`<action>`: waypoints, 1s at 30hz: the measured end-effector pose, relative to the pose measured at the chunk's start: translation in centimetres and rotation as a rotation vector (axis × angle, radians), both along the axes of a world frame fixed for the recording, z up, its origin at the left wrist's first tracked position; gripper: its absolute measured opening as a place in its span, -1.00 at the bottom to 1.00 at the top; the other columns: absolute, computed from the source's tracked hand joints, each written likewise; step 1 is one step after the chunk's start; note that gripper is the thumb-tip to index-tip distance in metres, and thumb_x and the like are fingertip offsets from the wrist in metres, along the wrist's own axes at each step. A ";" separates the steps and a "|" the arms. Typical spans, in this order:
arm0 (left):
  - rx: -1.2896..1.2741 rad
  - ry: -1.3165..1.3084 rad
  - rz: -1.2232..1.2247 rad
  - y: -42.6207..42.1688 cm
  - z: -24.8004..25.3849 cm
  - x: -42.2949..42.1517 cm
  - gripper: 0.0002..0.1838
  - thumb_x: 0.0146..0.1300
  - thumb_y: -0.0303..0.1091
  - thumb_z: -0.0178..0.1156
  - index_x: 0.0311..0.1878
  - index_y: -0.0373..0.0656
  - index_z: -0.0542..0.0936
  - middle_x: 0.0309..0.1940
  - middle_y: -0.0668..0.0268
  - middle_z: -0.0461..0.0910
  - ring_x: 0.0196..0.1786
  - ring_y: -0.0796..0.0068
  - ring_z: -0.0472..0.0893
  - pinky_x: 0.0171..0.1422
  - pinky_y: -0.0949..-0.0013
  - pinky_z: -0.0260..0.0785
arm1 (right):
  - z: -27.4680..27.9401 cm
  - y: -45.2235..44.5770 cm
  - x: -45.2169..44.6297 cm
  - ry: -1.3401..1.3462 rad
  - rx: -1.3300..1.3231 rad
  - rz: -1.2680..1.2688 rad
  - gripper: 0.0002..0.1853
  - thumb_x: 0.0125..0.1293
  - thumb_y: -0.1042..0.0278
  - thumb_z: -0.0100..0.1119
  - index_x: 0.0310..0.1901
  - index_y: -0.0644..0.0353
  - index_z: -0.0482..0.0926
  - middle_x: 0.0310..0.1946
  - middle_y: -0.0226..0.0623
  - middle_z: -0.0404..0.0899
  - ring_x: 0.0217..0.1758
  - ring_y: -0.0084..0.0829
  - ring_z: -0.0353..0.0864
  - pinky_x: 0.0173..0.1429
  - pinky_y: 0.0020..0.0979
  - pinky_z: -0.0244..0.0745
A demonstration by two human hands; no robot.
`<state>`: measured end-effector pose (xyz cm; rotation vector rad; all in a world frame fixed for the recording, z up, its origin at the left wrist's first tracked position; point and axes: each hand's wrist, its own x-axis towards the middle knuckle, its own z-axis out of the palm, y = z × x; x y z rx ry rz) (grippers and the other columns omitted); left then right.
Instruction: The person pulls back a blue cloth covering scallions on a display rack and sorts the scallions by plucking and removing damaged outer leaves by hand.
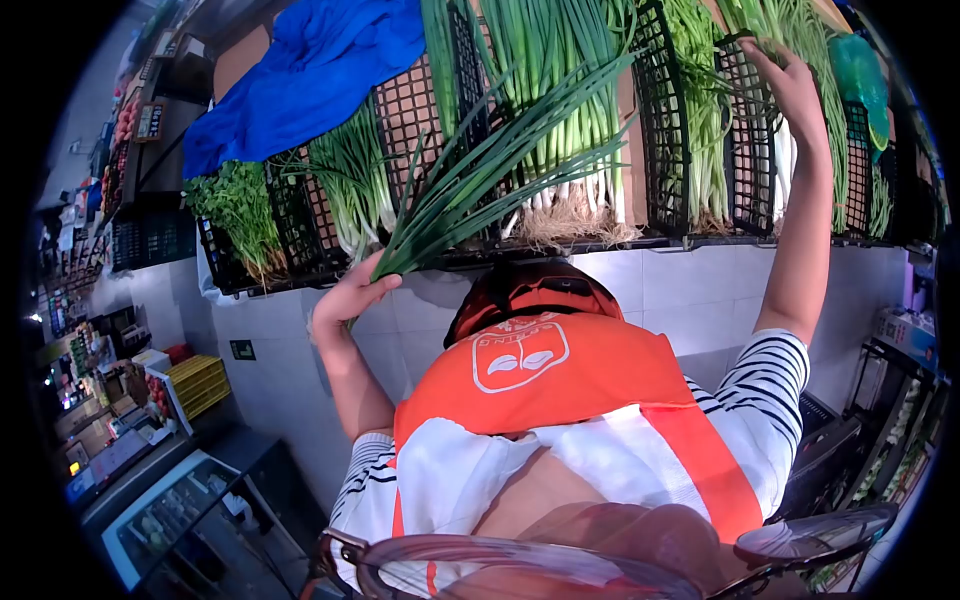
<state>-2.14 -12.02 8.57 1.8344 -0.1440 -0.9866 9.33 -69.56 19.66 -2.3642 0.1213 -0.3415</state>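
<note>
My left hand is closed around the lower end of a bunch of garlic chives. Their long dark green leaves slant up to the right, in front of the crates. Bundled scallions with white stems and pale roots stand behind them. Farther right, my right hand reaches in at the top of a black crate divider, between leafy greens and long thin greens. Its fingers are curled among the leaves, which partly hide what they grip.
A blue cloth drapes over the crates at upper left, above leafy herbs and short white-stemmed greens. A green plastic bag hangs at upper right. A yellow crate and a glass-topped case stand at left; shelving is at right.
</note>
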 end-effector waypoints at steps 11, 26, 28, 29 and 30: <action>0.020 0.072 0.039 0.0 -0.3 0.2 -0.46 0.19 -0.37 0.17 0.24 -0.13 0.28 -0.32 0.56 0.37 -0.39 0.72 0.25 -0.35 0.60 0.16 | -0.5 0.5 -4.4 -0.112 0.283 -0.091 -0.68 0.27 0.07 0.06 -0.17 0.14 0.63 -0.64 -0.70 0.27 -0.58 -0.78 0.05 -0.44 -0.67 -0.02; -0.794 -0.629 0.336 -0.6 14.2 11.5 -0.33 0.17 -0.07 0.18 0.18 -0.38 0.26 -0.59 0.52 0.21 -0.64 0.76 0.19 -0.40 0.56 0.10 | 2.9 -3.8 -11.4 -0.493 0.806 -0.177 -0.60 0.38 0.01 -0.15 -0.25 0.24 0.44 -0.63 -0.52 0.18 -0.49 -0.58 0.11 -0.28 -0.53 0.08; -0.867 -0.650 0.278 -3.1 16.2 16.0 -0.53 0.30 -0.18 0.02 0.15 -0.31 0.30 -0.53 0.55 0.14 -0.54 0.78 0.15 -0.33 0.58 0.01 | 2.7 -2.3 -11.9 -0.444 0.803 -0.151 -0.61 0.37 0.00 -0.14 -0.27 0.23 0.42 -0.66 -0.52 0.14 -0.51 -0.59 0.08 -0.32 -0.54 0.03; -0.786 -0.677 0.283 -4.3 16.1 18.1 -0.51 0.32 -0.09 -0.05 0.13 -0.29 0.31 -0.54 0.49 0.22 -0.54 0.70 0.22 -0.36 0.54 0.13 | 2.3 -1.8 -12.1 -0.433 0.831 -0.137 -0.61 0.37 0.00 -0.13 -0.28 0.22 0.42 -0.67 -0.53 0.12 -0.51 -0.59 0.06 -0.33 -0.54 0.01; -0.705 -0.703 0.286 -5.5 16.1 20.2 -0.48 0.34 0.01 -0.13 0.12 -0.26 0.31 -0.55 0.44 0.31 -0.54 0.62 0.29 -0.38 0.49 0.25 | 1.8 -1.4 -12.4 -0.420 0.859 -0.125 -0.61 0.37 0.00 -0.13 -0.30 0.21 0.42 -0.68 -0.53 0.11 -0.52 -0.59 0.05 -0.34 -0.54 -0.01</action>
